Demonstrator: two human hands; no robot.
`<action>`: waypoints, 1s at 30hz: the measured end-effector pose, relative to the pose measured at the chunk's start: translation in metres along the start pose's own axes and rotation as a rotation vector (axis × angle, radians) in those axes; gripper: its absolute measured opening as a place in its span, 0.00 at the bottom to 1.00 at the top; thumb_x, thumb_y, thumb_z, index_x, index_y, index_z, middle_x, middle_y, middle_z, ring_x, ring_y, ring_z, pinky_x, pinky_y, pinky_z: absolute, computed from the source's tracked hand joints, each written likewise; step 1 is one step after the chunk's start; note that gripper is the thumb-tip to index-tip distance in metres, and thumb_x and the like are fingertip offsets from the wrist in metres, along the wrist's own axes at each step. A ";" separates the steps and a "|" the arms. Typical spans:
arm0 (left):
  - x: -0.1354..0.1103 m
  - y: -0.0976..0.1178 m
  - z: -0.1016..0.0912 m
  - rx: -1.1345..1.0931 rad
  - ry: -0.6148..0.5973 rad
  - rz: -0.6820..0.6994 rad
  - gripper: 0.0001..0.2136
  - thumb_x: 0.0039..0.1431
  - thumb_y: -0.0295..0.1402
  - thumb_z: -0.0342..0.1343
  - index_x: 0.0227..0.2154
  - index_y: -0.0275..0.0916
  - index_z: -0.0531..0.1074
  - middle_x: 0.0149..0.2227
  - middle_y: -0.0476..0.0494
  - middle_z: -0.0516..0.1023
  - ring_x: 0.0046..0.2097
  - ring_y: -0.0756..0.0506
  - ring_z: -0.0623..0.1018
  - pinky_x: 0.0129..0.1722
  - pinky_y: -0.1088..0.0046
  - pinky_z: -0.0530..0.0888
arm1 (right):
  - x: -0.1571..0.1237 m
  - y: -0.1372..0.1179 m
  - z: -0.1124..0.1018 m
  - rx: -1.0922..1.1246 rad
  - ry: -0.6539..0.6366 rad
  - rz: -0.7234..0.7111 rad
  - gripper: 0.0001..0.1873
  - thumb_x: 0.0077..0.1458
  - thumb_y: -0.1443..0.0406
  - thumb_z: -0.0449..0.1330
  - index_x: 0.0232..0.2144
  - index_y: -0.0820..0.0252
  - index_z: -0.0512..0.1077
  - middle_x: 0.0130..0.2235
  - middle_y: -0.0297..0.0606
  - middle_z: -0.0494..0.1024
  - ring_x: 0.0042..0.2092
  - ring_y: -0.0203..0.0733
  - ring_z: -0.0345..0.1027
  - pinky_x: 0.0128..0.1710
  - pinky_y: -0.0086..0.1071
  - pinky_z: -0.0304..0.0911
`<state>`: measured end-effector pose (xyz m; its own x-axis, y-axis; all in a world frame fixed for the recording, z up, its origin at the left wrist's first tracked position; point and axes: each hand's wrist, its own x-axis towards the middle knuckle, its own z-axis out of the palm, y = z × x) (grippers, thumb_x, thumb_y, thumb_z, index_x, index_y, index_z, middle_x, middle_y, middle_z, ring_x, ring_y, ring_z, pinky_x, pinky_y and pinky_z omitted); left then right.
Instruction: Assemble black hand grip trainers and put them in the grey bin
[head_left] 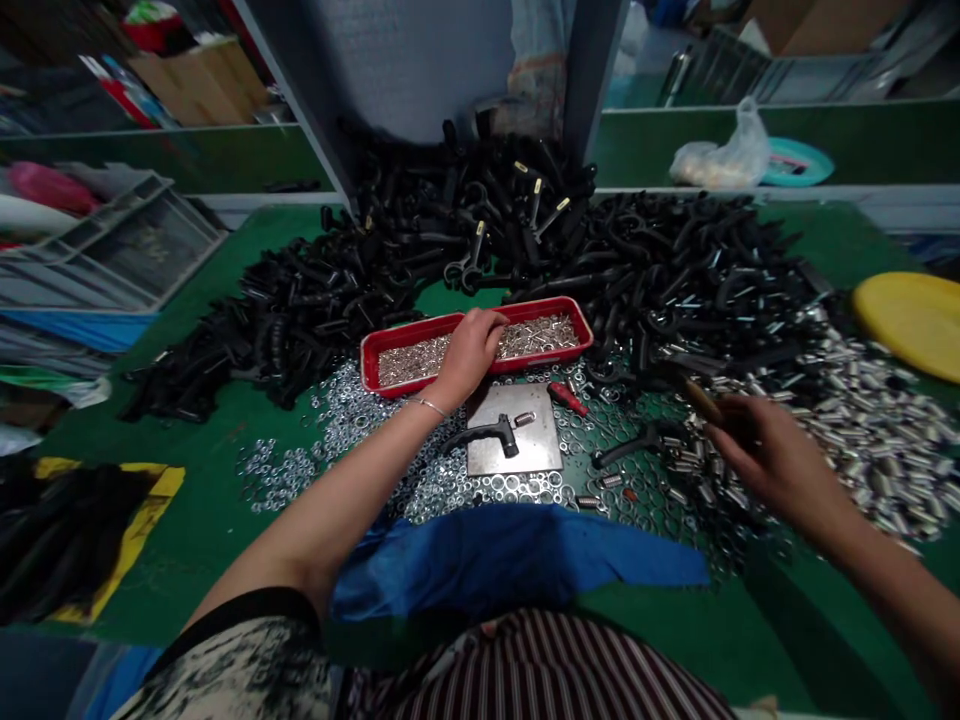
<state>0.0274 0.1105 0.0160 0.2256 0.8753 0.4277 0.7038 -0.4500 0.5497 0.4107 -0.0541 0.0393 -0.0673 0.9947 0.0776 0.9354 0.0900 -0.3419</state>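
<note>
Green counter (210,500), dimly lit, heaped with black handles (480,240). Left hand (471,352) reaches into the red tray (371,352) of small metal parts, fingertips curled downward and hidden. Right hand (772,460), motion-blurred, grips a brown-handled tool (701,400); its head is indistinct.

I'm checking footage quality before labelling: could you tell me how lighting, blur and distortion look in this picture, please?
Head view: dim overall, edges bowed by the wide lens; the right hand is motion-blurred, the left hand in the red tray sharper; the metal plate glints softly.
</note>
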 end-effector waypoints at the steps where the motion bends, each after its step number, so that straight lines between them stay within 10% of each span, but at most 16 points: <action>1: -0.006 0.001 -0.003 -0.024 -0.004 0.019 0.05 0.67 0.26 0.53 0.41 0.39 0.74 0.44 0.41 0.79 0.48 0.45 0.77 0.52 0.66 0.72 | -0.001 -0.009 0.004 0.115 -0.085 0.000 0.23 0.65 0.49 0.53 0.54 0.57 0.65 0.42 0.49 0.77 0.38 0.50 0.72 0.33 0.39 0.64; 5: -0.009 0.005 -0.005 -0.060 -0.085 -0.027 0.03 0.66 0.27 0.55 0.38 0.37 0.75 0.40 0.43 0.80 0.44 0.45 0.78 0.49 0.66 0.73 | 0.008 -0.031 0.029 0.259 -0.358 -0.020 0.24 0.64 0.48 0.55 0.54 0.54 0.68 0.36 0.39 0.80 0.30 0.44 0.72 0.29 0.36 0.64; 12: 0.030 0.011 0.002 0.200 -0.114 0.008 0.05 0.67 0.26 0.53 0.39 0.37 0.74 0.44 0.37 0.77 0.50 0.39 0.75 0.54 0.57 0.69 | 0.025 -0.055 0.026 0.459 -0.021 0.129 0.27 0.62 0.47 0.58 0.58 0.51 0.65 0.41 0.41 0.80 0.33 0.44 0.73 0.29 0.36 0.67; 20: -0.065 0.020 -0.018 -0.281 -0.260 -0.219 0.04 0.65 0.34 0.58 0.35 0.40 0.73 0.34 0.47 0.78 0.35 0.48 0.76 0.37 0.71 0.71 | -0.012 -0.072 0.045 0.841 -0.220 0.341 0.26 0.57 0.47 0.63 0.53 0.50 0.68 0.34 0.36 0.77 0.26 0.38 0.68 0.19 0.29 0.63; 30: -0.094 0.028 -0.005 0.205 -0.394 -0.233 0.10 0.70 0.36 0.52 0.33 0.37 0.70 0.37 0.41 0.78 0.39 0.42 0.76 0.41 0.67 0.71 | -0.001 -0.103 0.071 1.092 -0.344 0.289 0.27 0.57 0.47 0.64 0.54 0.50 0.66 0.32 0.33 0.77 0.23 0.35 0.64 0.17 0.27 0.61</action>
<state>0.0222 0.0146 -0.0052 0.2556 0.9667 -0.0149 0.8747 -0.2247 0.4295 0.2898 -0.0608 0.0076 -0.1484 0.9311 -0.3333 0.1502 -0.3119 -0.9382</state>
